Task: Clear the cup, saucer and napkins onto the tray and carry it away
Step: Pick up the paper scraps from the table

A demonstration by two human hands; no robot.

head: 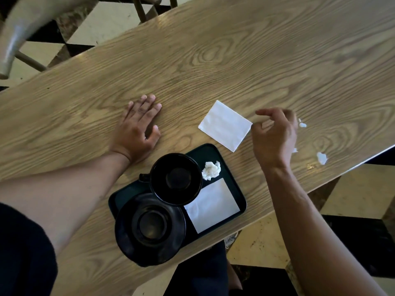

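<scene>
- From the head view, we are looking down on a wooden table (213,60) with a dark tray (240,195) sitting at its near edge.
- We are seeing the black cup (175,178) standing upright in the tray, handle pointing left, with the black saucer (149,228) just nearer us, overlapping the tray's near-left corner and reaching past the tray rim.
- A crumpled napkin (211,170) is lying in the tray just right of the cup, and a flat napkin (212,205) is lying in the tray's right half.
- A second flat napkin (225,125) is lying on the table just beyond the tray's far-right corner.
- Our left hand (137,129) is resting palm down on the table, fingers spread flat, holding nothing, left of the tray.
- Our right hand (275,137) is hovering with fingers loosely curled beside the loose napkin's right corner; we cannot tell whether it is touching it, and it is gripping nothing that we can see.
- Small white scraps (321,158) are lying near the table's right edge, right of that hand.
</scene>
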